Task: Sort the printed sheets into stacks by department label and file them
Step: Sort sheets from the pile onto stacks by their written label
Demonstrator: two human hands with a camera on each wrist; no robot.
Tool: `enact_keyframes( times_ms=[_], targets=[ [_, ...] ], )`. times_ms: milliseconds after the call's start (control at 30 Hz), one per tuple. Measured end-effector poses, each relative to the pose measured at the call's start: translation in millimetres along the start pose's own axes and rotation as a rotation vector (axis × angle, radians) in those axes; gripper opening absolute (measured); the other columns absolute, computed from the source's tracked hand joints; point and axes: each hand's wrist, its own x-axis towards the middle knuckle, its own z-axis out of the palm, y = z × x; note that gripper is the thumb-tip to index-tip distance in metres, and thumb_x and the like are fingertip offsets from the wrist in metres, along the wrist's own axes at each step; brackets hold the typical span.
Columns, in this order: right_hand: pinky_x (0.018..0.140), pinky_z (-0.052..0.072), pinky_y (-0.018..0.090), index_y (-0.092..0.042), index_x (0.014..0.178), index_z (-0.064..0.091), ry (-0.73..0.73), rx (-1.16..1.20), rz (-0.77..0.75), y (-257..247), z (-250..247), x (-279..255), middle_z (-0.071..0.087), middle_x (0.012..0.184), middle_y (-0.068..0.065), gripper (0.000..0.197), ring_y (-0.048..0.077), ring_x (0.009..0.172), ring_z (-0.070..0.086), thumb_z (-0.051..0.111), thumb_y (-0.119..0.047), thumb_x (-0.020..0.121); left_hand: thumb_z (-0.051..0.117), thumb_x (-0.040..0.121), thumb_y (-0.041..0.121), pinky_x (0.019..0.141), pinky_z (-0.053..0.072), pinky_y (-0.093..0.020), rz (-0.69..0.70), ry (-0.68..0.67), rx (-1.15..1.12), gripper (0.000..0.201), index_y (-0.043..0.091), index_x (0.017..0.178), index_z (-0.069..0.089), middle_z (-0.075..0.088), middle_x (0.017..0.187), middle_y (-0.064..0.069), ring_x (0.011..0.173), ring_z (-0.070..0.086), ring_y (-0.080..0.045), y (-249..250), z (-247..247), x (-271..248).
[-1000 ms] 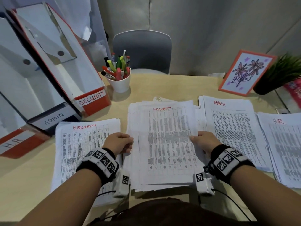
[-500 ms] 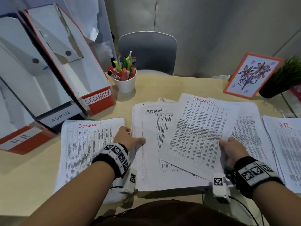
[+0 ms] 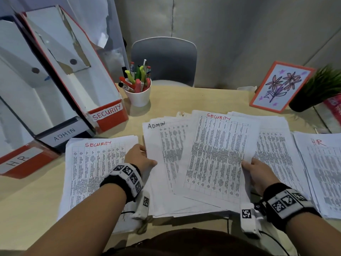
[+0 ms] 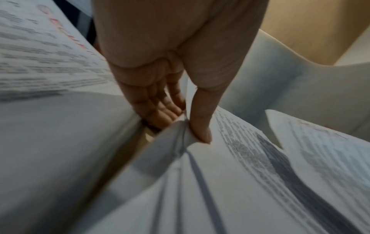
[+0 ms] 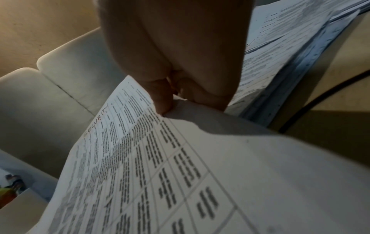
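Right hand [image 3: 255, 174] pinching the right edge of a sheet marked SECURITY [image 3: 217, 159], thumb on top and fingers curled under, as seen in the right wrist view [image 5: 170, 66]. Sheet raised and tilted, lying across the middle pile [image 3: 166, 163], whose exposed top page reads ADMIN. Left hand [image 3: 138, 157] gripping the left edge of that middle pile, thumb [image 4: 200, 123] pressed on the printed face and fingers tucked beneath the paper.

Left of the middle pile, a stack headed SECURITY [image 3: 92, 172] flat on the table [image 3: 27, 196], partly under the left wrist. Right of the held sheet, another stack [image 3: 276, 154], its heading covered. Further right, a stack headed HR [image 3: 323, 163].

Three file boxes leaning at the far left, labelled SECURITY [image 3: 108, 113], ADMIN [image 3: 64, 134] and HR [image 3: 18, 160]. White cup of pens [image 3: 138, 93] just beside the SECURITY box. Grey chair [image 3: 164, 61] behind the table. Framed flower drawing [image 3: 280, 85] and potted plant [image 3: 321, 87] at the far right.
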Motion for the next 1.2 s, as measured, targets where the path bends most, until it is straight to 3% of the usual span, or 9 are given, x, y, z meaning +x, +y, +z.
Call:
enact_keyframes(
  times_ms=[133,233,400,600,767,900,1000,1133,1200],
  targets=[
    [0.057,0.047,0.028,-0.006,0.097,0.06,-0.015,0.01,0.01,-0.6,-7.5,1.4,0.065,0.084,0.013,0.014,0.023,0.066,0.063,0.048,-0.012,0.097,0.079,0.072,0.005,0.067,0.05,-0.028,0.025,0.026,-0.128,0.037,0.012,0.102,0.059,0.072,0.092,-0.006,0.078,0.066,-0.018,-17.1,-15.7,5.7],
    [0.043,0.041,0.019,-0.006,0.091,0.059,-0.027,0.01,0.016,-2.2,-7.9,-0.6,0.059,0.072,0.009,0.015,0.013,0.047,0.058,0.048,-0.012,0.097,0.073,0.076,0.0,0.079,0.053,-0.032,0.045,0.034,-0.228,0.024,0.011,0.097,0.065,0.073,0.094,-0.01,0.084,0.068,-0.024,-24.6,-21.1,8.4],
    [0.071,0.048,0.036,-0.006,0.094,0.062,-0.043,-0.001,0.024,-5.9,-3.2,-3.2,0.066,0.086,0.012,0.013,0.028,0.079,0.061,0.05,-0.012,0.096,0.065,0.082,-0.001,0.091,0.053,-0.048,0.023,0.001,-0.33,0.026,0.024,0.081,0.068,0.073,0.09,-0.01,0.089,0.068,-0.032,-27.6,-20.7,16.5],
    [0.073,0.049,0.036,-0.001,0.097,0.062,-0.108,-0.015,0.003,-11.8,5.1,-10.6,0.065,0.092,0.017,0.014,0.03,0.085,0.061,0.051,-0.01,0.095,0.058,0.087,-0.003,0.086,0.052,-0.045,0.05,-0.094,-0.386,0.02,0.014,0.093,0.069,0.071,0.074,-0.004,0.074,0.063,-0.024,-19.9,-15.9,9.8],
    [0.069,0.058,0.04,-0.006,0.086,0.069,-0.219,0.038,-0.008,-22.9,21.0,-18.9,0.07,0.076,0.013,0.014,0.03,0.076,0.068,0.057,-0.01,0.092,0.055,0.086,-0.01,0.081,0.052,-0.045,0.11,-0.104,-0.465,0.033,0.021,0.095,0.05,0.073,0.084,-0.008,0.077,0.066,-0.028,-11.6,-13.4,-0.3],
    [0.047,0.049,0.014,0.004,0.087,0.061,-0.348,0.135,-0.006,-34.3,37.5,-28.8,0.068,0.058,0.001,0.015,0.005,0.054,0.066,0.048,0.001,0.095,0.055,0.085,-0.013,0.069,0.049,-0.035,0.184,-0.115,-0.499,0.037,0.022,0.092,0.045,0.069,0.092,-0.007,0.072,0.061,-0.025,-7.4,-10.8,-7.0],
    [0.044,0.047,0.013,0.007,0.096,0.06,-0.427,0.147,-0.005,-38.4,50.2,-36.4,0.067,0.065,0.005,0.015,0.004,0.05,0.064,0.045,0.003,0.095,0.061,0.084,-0.007,0.064,0.049,-0.037,0.204,-0.102,-0.528,0.04,0.026,0.094,0.041,0.066,0.095,-0.005,0.061,0.058,-0.023,-4.9,-8.6,-12.9],
    [0.036,0.04,0.012,0.001,0.078,0.057,-0.389,0.18,-0.028,-37.5,56.7,-43.7,0.059,0.043,-0.004,0.022,0.001,0.037,0.056,0.044,0.004,0.095,0.055,0.09,0.003,0.061,0.049,-0.037,0.172,-0.083,-0.586,0.026,0.028,0.085,0.052,0.065,0.086,-0.006,0.062,0.057,-0.023,-4.1,-3.1,-17.0],
    [0.034,0.04,0.013,-0.001,0.076,0.057,-0.383,0.192,-0.044,-38.4,58.0,-47.1,0.058,0.042,-0.003,0.023,0.002,0.035,0.054,0.046,0.003,0.095,0.055,0.093,0.027,0.064,0.049,-0.035,0.104,-0.153,-0.641,0.011,0.023,0.087,0.063,0.068,0.087,-0.007,0.069,0.061,-0.023,-2.1,-1.6,-20.8]
  ],
)
